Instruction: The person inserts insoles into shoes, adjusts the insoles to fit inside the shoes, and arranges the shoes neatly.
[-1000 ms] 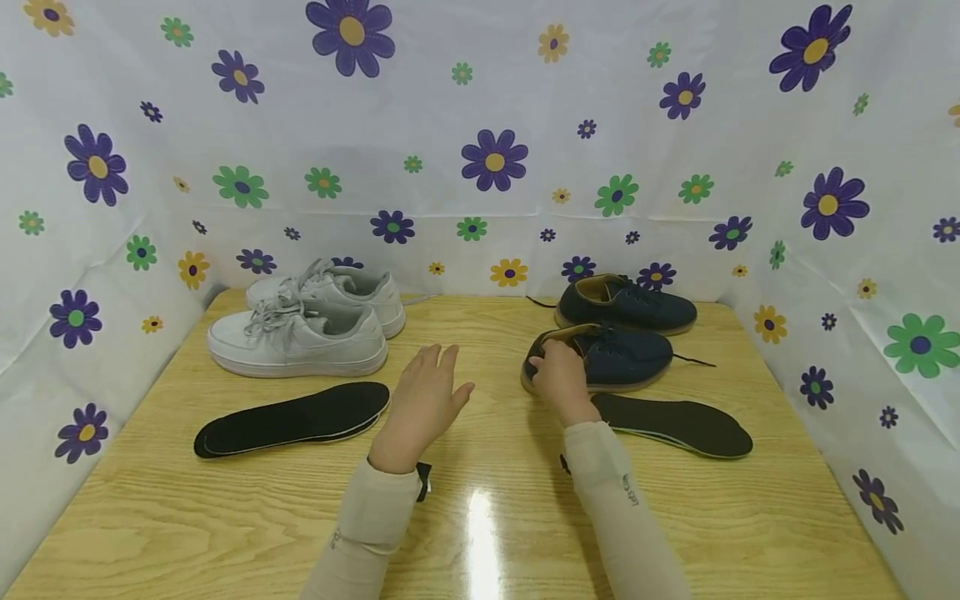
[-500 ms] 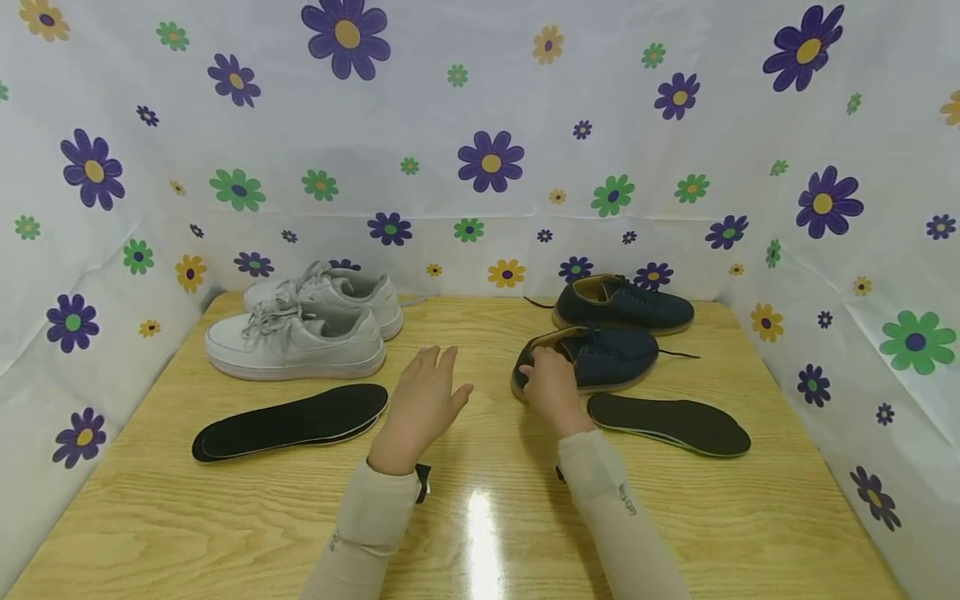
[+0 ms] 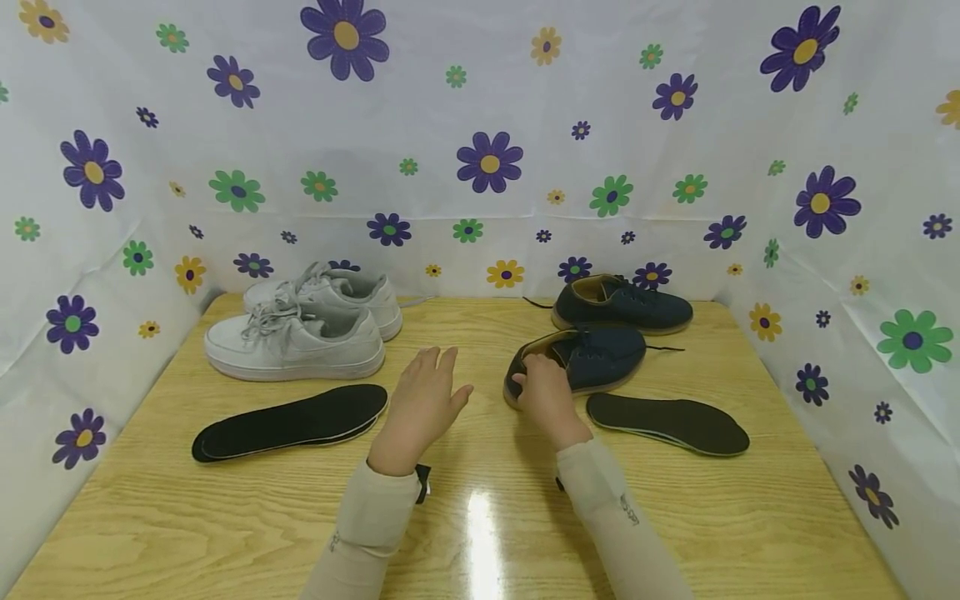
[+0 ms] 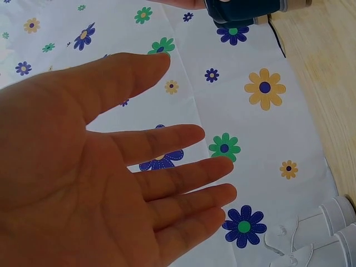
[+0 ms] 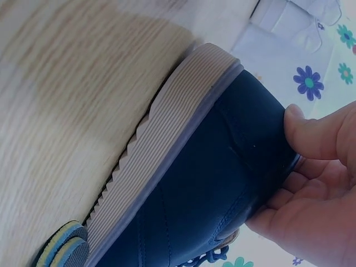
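Note:
My right hand (image 3: 547, 400) pinches the heel collar of the nearer navy lace-up shoe (image 3: 609, 357), thumb outside and fingers inside the opening. In the right wrist view the thumb (image 5: 306, 133) presses the back of this shoe (image 5: 206, 150), whose ribbed pale sole faces the table. Above the table's middle, my left hand (image 3: 422, 408) is held with fingers spread and nothing in it; the left wrist view shows its bare palm (image 4: 83, 183). Beside the right hand lie dark insoles (image 3: 671, 423), stacked. Black insoles (image 3: 300, 421) lie left of the left hand.
Two white sneakers (image 3: 300, 342) stand at the back left, laces tied. A second navy shoe (image 3: 633, 307) stands behind the held one, a lace trailing from it. Flower-print cloth (image 3: 420, 108) walls in the back and sides of the wooden table (image 3: 225, 533).
My right hand has drawn the nearer navy shoe to the left and slightly toward me, its toe turning a little away. The left hand has stayed in place.

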The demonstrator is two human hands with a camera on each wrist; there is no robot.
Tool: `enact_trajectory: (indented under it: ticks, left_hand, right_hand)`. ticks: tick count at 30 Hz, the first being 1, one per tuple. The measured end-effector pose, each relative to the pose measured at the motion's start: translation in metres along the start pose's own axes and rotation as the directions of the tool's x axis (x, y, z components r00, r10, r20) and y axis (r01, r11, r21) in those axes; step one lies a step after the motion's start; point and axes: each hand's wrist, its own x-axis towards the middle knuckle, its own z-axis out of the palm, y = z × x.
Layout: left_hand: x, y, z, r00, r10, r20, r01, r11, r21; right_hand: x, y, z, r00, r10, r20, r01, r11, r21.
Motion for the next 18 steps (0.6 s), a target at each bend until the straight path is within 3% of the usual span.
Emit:
enact_trajectory:
  ticks: [18]
  left_hand:
    - [-0.001,0.003,0.0,1.0,0.019,-0.002,-0.019,1.0,0.018]
  right_hand:
    - [-0.014,0.001,-0.002,0.993,-0.122,0.005,0.121,0.992,0.045]
